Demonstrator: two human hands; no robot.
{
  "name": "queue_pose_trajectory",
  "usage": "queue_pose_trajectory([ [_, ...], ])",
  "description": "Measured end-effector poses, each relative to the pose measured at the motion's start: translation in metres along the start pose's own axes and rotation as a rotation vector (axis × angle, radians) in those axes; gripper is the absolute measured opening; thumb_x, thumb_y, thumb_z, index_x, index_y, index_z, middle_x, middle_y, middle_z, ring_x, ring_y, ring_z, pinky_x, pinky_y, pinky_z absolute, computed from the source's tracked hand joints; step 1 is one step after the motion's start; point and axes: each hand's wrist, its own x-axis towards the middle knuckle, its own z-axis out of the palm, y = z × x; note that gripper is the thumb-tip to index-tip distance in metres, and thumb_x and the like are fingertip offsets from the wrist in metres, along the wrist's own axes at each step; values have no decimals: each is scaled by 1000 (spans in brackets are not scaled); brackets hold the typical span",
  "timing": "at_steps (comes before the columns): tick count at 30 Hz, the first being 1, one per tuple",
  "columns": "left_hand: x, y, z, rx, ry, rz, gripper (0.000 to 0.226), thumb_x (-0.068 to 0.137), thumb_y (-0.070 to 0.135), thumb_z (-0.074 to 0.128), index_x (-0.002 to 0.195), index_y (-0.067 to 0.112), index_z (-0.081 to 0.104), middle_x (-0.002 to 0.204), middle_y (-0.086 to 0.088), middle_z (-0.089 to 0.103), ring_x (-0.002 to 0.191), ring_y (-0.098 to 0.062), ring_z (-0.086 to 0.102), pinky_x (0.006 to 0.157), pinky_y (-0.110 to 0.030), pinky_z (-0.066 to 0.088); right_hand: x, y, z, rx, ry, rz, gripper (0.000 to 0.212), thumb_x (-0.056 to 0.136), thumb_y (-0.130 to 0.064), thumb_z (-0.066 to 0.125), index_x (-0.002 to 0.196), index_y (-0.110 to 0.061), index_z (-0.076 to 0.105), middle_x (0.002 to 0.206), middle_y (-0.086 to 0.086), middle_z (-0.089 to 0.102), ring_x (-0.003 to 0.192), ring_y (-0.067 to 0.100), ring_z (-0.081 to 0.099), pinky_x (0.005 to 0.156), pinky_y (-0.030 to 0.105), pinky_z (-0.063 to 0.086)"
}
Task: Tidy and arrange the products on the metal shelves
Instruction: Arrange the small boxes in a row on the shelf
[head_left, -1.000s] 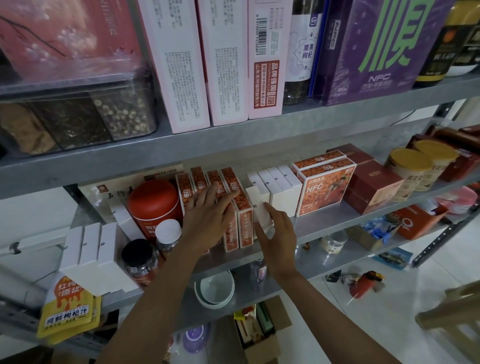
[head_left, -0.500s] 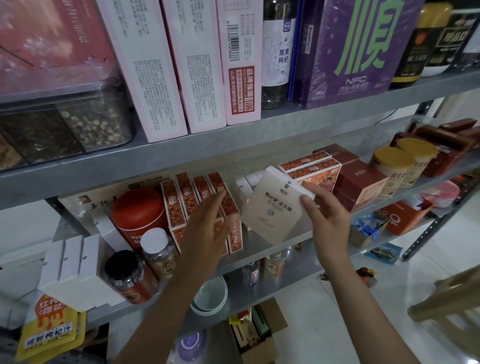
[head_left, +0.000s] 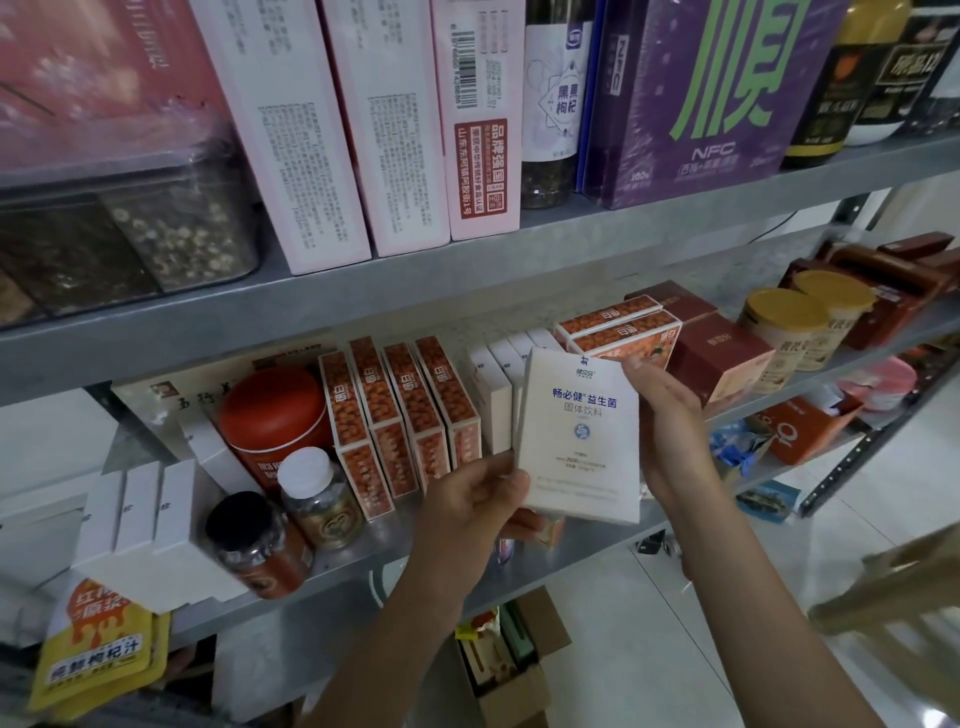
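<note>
White carton (head_left: 579, 436) with blue lettering is held upright at the centre of the frame, in front of the middle metal shelf (head_left: 363, 569), its printed face turned to the camera. Its lower left corner is pinched by the left hand (head_left: 475, 501), the thumb laid on the front face. Its right edge is gripped by the right hand (head_left: 670, 431), with the fingers curled round toward the back. Both hands are thus clamped on the same carton, one at each side. Whether the carton's bottom edge touches the shelf lip cannot be told from this angle.

Just behind the carton a row of plain white boxes (head_left: 493, 400) is stood on edge. To the left of these, four orange-patterned boxes (head_left: 400, 415) are lined up side by side, leaning slightly. Further left a red canister (head_left: 275, 410) is seen, with a white-capped jar (head_left: 317, 499) and a black-capped jar (head_left: 249, 540) in front of it. At the lower left, three more white boxes (head_left: 140, 519) are set side by side near the shelf edge, and yellow pouches (head_left: 98, 654) are seen below them. To the right of the carton, dark red boxes (head_left: 722, 358) and two yellow-lidded tubs (head_left: 789, 332) are placed. On the upper shelf (head_left: 467, 275), pink boxes (head_left: 384, 130) and a large purple box (head_left: 727, 93) are stood.
</note>
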Motion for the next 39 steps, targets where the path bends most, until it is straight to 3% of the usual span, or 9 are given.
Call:
queue_pose_trajectory([
  [5, -6, -2, 2, -37, 9, -18, 28, 83, 27, 61, 105, 10, 68, 95, -7, 75, 81, -20, 71, 69, -27, 59, 1, 1, 2, 96, -83, 101, 23, 80, -38, 71, 90, -19, 75, 107, 22, 64, 97, 36, 59, 91, 50, 42],
  [9, -8, -3, 2, -101, -31, -44, 39, 78, 32, 61, 106, 6, 69, 95, -12, 74, 79, -21, 70, 70, -29, 59, 0, 0, 1, 256, -296, 268, 87, 61, -58, 82, 132, -16, 58, 125, 16, 64, 110, 35, 63, 90, 46, 52],
  [13, -11, -7, 6, -194, -109, -92, 34, 86, 29, 63, 106, 2, 67, 90, -17, 73, 75, -23, 69, 66, -27, 58, -9, -7, 5, 507, -401, 383, 56, 74, -60, 60, 104, -15, 76, 100, 10, 74, 83, 26, 73, 61, 35, 59],
  [15, -11, -7, 6, -217, -105, -96, 35, 86, 30, 64, 108, 3, 67, 92, -17, 73, 77, -24, 69, 67, -28, 58, -10, -5, 6, 555, -414, 389, 58, 68, -57, 72, 105, -13, 75, 101, 12, 73, 83, 28, 73, 60, 37, 59],
  [20, -7, -11, 12, -38, 65, -46, 36, 86, 48, 67, 106, 19, 65, 106, -7, 72, 97, -38, 66, 86, -51, 54, -9, 0, 11, 409, -412, 305, 104, 49, -65, 85, 135, -15, 57, 124, 13, 64, 105, 28, 67, 79, 41, 57],
  [26, -10, 0, 24, 95, -11, 88, 124, 37, 98, 53, 142, 39, 23, 127, 28, 38, 107, 26, 45, 81, -5, 48, -16, 6, 18, 315, -271, 109, 74, 72, -77, 55, 124, -25, 65, 101, 7, 62, 94, 18, 65, 85, 33, 54],
  [30, -4, -2, 22, 87, 46, 107, 110, 50, 78, 72, 144, 34, 35, 145, 8, 43, 130, -8, 46, 98, -35, 52, -28, 4, 24, 269, -220, 58, 63, 84, -68, 37, 124, -24, 59, 103, 9, 60, 105, 27, 60, 97, 42, 48],
  [35, 7, 6, 11, 23, 89, 123, 73, 54, 60, 68, 123, 39, 54, 131, 4, 54, 111, -4, 58, 71, -14, 53, -33, 10, 17, 251, -224, 22, 93, 72, -69, 68, 142, -13, 43, 127, 16, 56, 130, 35, 48, 109, 45, 40],
  [39, 13, 8, 5, 76, 86, 113, 81, 54, 64, 62, 130, 36, 54, 134, 1, 54, 113, -8, 57, 69, -13, 53, -37, 17, 14, 285, -190, 48, 95, 64, -65, 79, 138, -14, 48, 128, 17, 57, 129, 35, 49, 107, 44, 42],
])
